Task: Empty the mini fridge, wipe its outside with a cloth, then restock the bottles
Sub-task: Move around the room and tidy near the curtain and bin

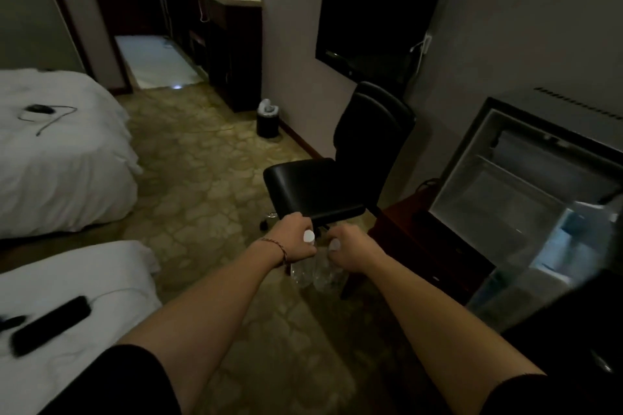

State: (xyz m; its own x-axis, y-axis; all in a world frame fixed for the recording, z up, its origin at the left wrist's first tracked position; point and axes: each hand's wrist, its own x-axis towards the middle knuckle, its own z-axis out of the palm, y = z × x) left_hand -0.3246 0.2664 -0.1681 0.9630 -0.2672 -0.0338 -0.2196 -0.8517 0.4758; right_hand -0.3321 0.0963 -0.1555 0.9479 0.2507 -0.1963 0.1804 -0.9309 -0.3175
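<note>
A dim hotel room with patterned carpet (209, 185); two white beds (57, 152) lie left of the fingers. Both arms reach forward. The left hand (293, 239) curls its fingers round the neck of a clear bottle (301, 271), white cap up; the right hand (350, 253) grips a second bottle (328, 276), touching the first. Just beyond the fingers stands a black chair (323, 189). Right of them the fridge (526, 185) stands open.

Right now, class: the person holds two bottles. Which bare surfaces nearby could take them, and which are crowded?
The black chair's seat, just beyond the left hand and right hand, is bare. So is the carpet between chair and beds. The near bed carries a remote and cable; the far bed another cable.
</note>
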